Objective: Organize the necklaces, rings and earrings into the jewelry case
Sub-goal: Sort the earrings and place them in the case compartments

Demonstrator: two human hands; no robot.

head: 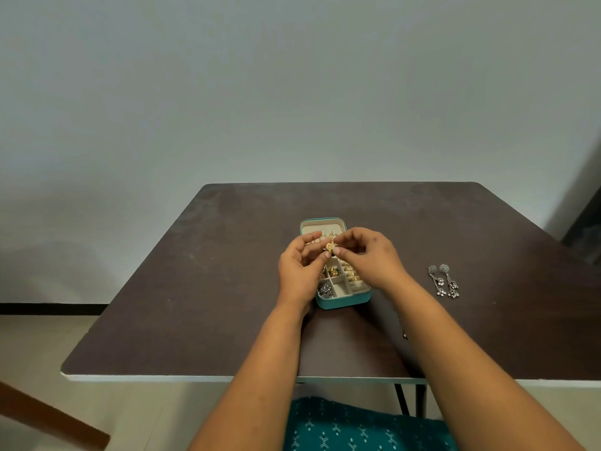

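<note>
Two hands' fingers pinch one gold earring, seemingly; two silver earrings lie aside.

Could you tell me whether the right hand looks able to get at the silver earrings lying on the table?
Probably yes, but not right away: the silver earrings lie in the open beside the right hand with nothing between, yet it and the left hand are pinching a gold piece.

A dark brown table with a pale edge carries a teal jewelry case, lid open, near its middle. A pair of silver drop earrings (side by side) lies well to the right.
</note>
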